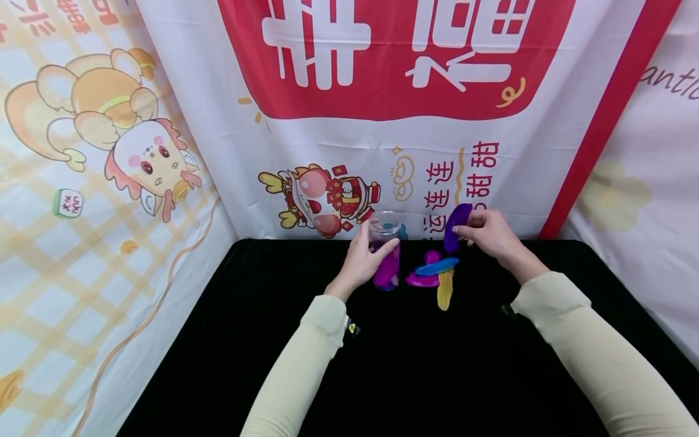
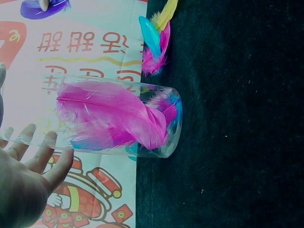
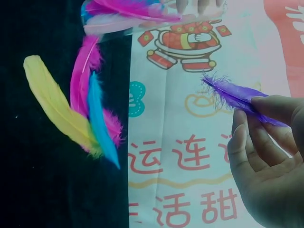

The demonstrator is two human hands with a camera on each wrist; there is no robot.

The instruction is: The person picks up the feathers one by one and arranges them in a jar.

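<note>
My left hand point(image 1: 361, 258) grips a clear jar point(image 1: 386, 226) near its top, thumb on one side and fingers on the other. Inside the jar lie magenta feathers point(image 2: 109, 109) with some blue ones. Between thumb and fingertips my right hand point(image 1: 491, 235) pinches a purple feather point(image 3: 237, 97), held up to the right of the jar. On the black cloth between the hands is a small pile: a yellow feather point(image 3: 54, 102), a blue feather point(image 3: 100, 118) and magenta feathers point(image 3: 81, 76) partly under them.
A black cloth point(image 1: 415, 376) covers the table. Behind its far edge hangs a white and red printed banner point(image 1: 338, 136). A patterned cloth point(image 1: 71, 255) hangs along the left side, and another pale cloth point(image 1: 644, 243) on the right.
</note>
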